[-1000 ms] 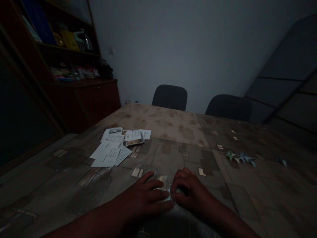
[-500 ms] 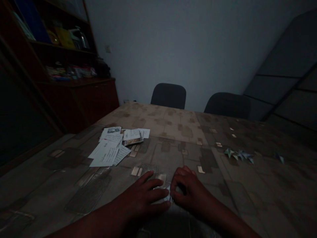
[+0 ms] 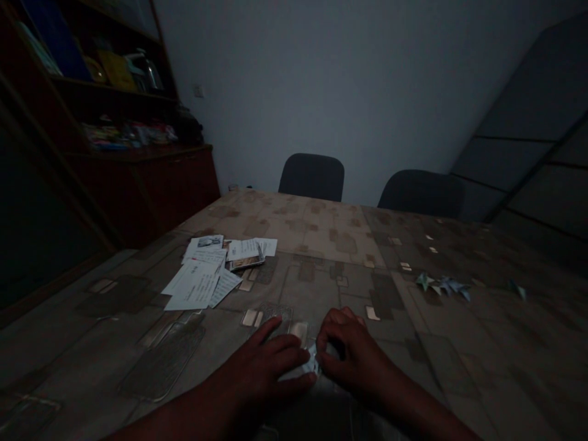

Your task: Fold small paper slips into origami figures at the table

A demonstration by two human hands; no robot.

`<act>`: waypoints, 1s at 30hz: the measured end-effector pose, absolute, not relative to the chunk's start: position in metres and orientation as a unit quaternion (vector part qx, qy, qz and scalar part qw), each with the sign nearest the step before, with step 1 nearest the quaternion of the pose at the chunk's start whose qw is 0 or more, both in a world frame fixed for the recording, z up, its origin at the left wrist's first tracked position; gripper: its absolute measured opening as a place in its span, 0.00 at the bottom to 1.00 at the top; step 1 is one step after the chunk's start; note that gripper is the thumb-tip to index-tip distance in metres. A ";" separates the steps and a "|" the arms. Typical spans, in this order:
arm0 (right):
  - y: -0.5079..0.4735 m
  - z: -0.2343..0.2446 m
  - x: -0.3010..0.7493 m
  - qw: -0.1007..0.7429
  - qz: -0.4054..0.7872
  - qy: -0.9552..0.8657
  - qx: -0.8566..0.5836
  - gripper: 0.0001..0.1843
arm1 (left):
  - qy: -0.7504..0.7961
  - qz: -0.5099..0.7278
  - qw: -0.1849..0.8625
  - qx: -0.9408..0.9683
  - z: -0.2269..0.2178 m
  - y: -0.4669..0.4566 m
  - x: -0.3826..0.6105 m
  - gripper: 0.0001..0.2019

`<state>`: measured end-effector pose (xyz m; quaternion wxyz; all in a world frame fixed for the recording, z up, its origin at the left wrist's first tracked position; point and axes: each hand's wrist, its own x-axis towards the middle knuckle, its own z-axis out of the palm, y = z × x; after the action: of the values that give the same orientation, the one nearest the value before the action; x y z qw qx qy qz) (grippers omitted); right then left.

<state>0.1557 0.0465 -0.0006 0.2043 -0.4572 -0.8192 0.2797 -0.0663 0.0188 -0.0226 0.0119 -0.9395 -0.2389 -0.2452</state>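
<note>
In the head view, a small piece of folded paper (image 3: 312, 361), pale with bluish marks, lies low in the middle between my hands. My left hand (image 3: 264, 370) reaches in from the left, its thumb and a finger at the paper's left side while the other fingers fan out over the tablecloth. Thumb and forefinger of my right hand (image 3: 349, 352) pinch the paper's right side, the remaining fingers curled. Much of the paper is covered by fingers, so its full shape is hidden.
Printed paper slips (image 3: 195, 285) lie in a loose pile on the left of the patterned tablecloth (image 3: 316, 275). Small folded paper shapes (image 3: 443, 286) sit at the right, with another one (image 3: 518, 290) farther right. Two dark chairs (image 3: 311, 176) stand behind the table.
My left fingers have shifted slightly, and a little more of the paper shows between the hands. My right hand keeps its pinch in nearly the same place.
</note>
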 end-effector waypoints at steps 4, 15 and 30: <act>0.047 0.003 0.156 0.201 0.285 -0.818 -0.457 0.09 | -0.295 -0.251 -0.027 -0.922 -0.032 0.020 -0.063 0.10; 0.043 0.002 0.157 0.180 0.270 -0.825 -0.462 0.09 | -0.280 -0.247 -0.018 -0.928 -0.041 0.019 -0.061 0.08; 0.043 0.006 0.160 0.173 0.273 -0.830 -0.455 0.08 | -0.331 -0.264 -0.067 -0.903 -0.039 0.020 -0.054 0.06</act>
<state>0.1601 0.0426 0.0061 0.1727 -0.4545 -0.8301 0.2730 -0.0545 0.0203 -0.0389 -0.0671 -0.9035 -0.3310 -0.2640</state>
